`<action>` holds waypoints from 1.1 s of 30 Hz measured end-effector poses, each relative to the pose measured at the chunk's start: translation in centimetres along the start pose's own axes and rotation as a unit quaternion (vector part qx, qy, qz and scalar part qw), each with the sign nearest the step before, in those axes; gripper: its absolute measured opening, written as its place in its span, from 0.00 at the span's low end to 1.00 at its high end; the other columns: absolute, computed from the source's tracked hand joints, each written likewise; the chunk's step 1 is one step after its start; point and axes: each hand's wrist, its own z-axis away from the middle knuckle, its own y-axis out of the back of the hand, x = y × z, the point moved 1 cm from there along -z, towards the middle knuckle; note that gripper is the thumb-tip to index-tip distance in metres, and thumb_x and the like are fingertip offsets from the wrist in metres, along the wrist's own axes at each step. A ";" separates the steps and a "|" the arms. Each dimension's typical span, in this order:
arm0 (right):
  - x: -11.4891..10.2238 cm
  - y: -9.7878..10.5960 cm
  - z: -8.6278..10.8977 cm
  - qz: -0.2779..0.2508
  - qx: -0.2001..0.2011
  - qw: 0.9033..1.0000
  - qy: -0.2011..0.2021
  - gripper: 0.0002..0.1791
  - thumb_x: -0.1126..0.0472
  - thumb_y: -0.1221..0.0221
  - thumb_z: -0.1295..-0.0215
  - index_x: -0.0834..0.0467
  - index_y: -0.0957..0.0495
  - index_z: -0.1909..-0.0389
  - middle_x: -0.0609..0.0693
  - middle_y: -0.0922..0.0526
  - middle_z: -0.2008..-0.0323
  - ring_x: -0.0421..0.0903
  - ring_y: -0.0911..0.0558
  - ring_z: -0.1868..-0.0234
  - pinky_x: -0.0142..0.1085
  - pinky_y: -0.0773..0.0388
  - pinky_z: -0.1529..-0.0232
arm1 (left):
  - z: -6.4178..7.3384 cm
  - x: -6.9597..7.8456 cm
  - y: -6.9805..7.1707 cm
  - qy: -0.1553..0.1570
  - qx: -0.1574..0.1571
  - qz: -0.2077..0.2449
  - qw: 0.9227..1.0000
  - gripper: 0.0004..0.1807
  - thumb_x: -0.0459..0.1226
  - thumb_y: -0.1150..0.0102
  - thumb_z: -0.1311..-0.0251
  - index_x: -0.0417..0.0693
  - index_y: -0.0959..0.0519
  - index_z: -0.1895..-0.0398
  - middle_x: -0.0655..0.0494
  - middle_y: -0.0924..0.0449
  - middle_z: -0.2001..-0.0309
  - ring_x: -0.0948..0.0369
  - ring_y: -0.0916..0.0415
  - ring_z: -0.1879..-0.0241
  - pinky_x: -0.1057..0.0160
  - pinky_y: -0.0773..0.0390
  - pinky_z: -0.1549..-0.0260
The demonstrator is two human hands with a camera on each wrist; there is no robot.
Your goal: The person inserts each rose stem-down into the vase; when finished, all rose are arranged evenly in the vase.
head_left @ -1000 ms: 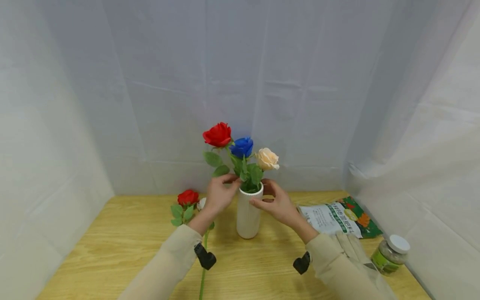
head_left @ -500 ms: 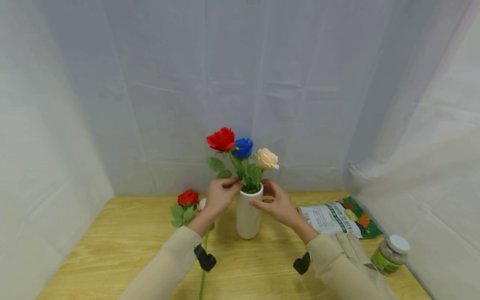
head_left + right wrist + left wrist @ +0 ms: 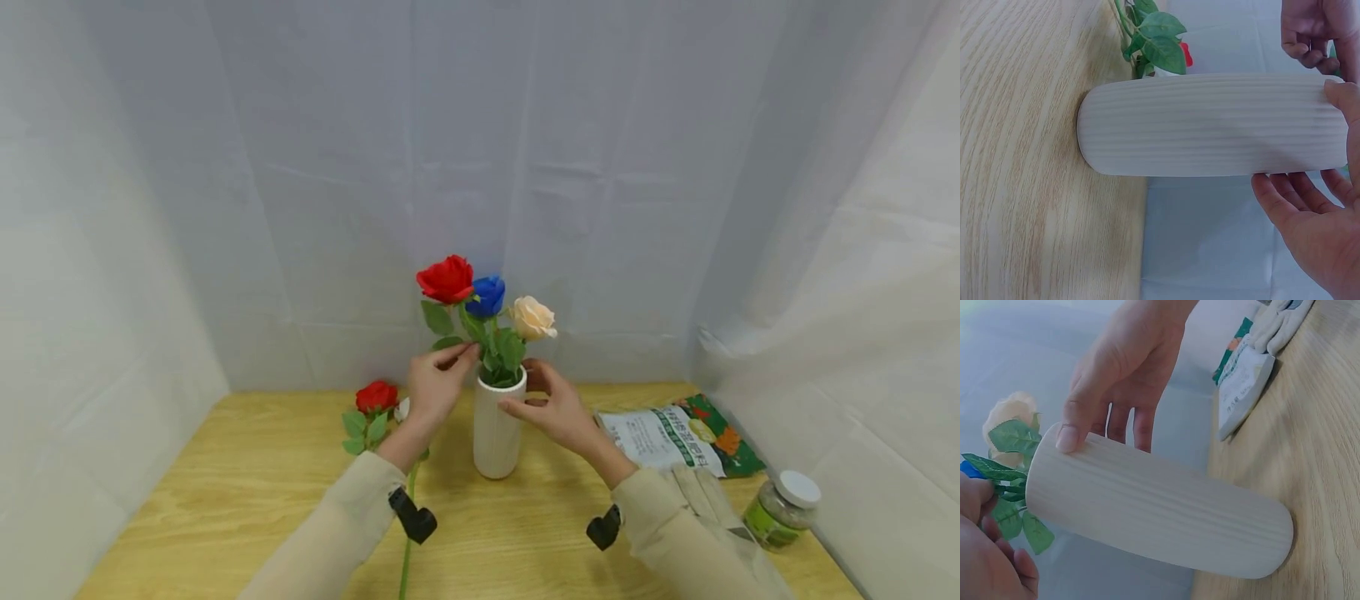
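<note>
A white ribbed vase (image 3: 497,437) stands upright on the wooden table. It holds a red rose (image 3: 447,280), a blue rose (image 3: 487,297) and a peach rose (image 3: 533,318), with green leaves crowded at its mouth. My left hand (image 3: 437,387) pinches the red rose's stem just above the rim, at the vase's left; the leaves partly hide the fingertips. With thumb in front and fingers behind, my right hand (image 3: 551,408) grips the vase near its top. In the left wrist view the thumb presses the vase (image 3: 1160,500) just under the rim.
Another red rose (image 3: 376,396) and a white rose (image 3: 402,408) lie on the table (image 3: 262,467) at the left. To the right are a printed fertilizer bag (image 3: 660,437), pale gloves (image 3: 697,492) and a lidded jar (image 3: 782,510). White cloth (image 3: 480,150) hangs behind.
The red rose in the vase has dropped slightly and shifted right, now overlapping the blue rose. My left hand has just risen a little along its stem. The right hand stays on the vase.
</note>
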 end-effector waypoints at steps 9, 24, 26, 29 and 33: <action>0.1 -0.1 0.2 -0.001 -0.002 1.000 -0.005 0.41 0.55 0.27 0.34 0.57 0.34 0.24 0.61 0.20 0.35 0.58 0.20 0.34 0.55 0.18 0.35 | 0.0 0.2 0.0 0.010 -0.029 -0.008 1.000 0.13 0.39 0.31 0.32 0.41 0.10 0.50 0.43 0.09 0.54 0.47 0.11 0.50 0.49 0.12 0.48; 0.3 0.0 0.2 0.000 -0.004 1.000 0.000 0.39 0.55 0.26 0.34 0.54 0.33 0.25 0.60 0.20 0.36 0.57 0.21 0.34 0.55 0.18 0.35 | 1.1 -1.7 2.1 0.039 -0.093 -0.029 0.994 0.15 0.41 0.30 0.32 0.41 0.10 0.48 0.44 0.09 0.56 0.57 0.13 0.62 0.66 0.17 0.65; 0.2 0.0 0.2 0.000 -0.004 1.000 -0.001 0.39 0.55 0.26 0.34 0.54 0.33 0.25 0.60 0.20 0.36 0.57 0.21 0.34 0.54 0.18 0.35 | 1.3 -2.0 2.7 0.040 -0.104 -0.041 0.993 0.14 0.40 0.30 0.32 0.41 0.10 0.49 0.44 0.09 0.57 0.58 0.14 0.62 0.66 0.17 0.65; 0.1 0.0 0.2 0.001 -0.002 1.000 0.002 0.39 0.56 0.26 0.35 0.55 0.32 0.26 0.60 0.20 0.36 0.57 0.20 0.35 0.52 0.17 0.36 | 1.7 -2.5 3.8 0.039 -0.119 -0.053 0.991 0.14 0.41 0.30 0.31 0.42 0.10 0.49 0.45 0.09 0.56 0.58 0.13 0.61 0.65 0.15 0.64; 0.1 0.0 0.1 0.002 0.001 1.000 0.011 0.38 0.58 0.26 0.35 0.57 0.31 0.27 0.61 0.19 0.37 0.57 0.19 0.36 0.52 0.16 0.37 | 2.1 -3.6 5.6 0.038 -0.129 -0.067 0.989 0.13 0.41 0.30 0.31 0.44 0.11 0.49 0.46 0.09 0.54 0.61 0.14 0.60 0.67 0.16 0.62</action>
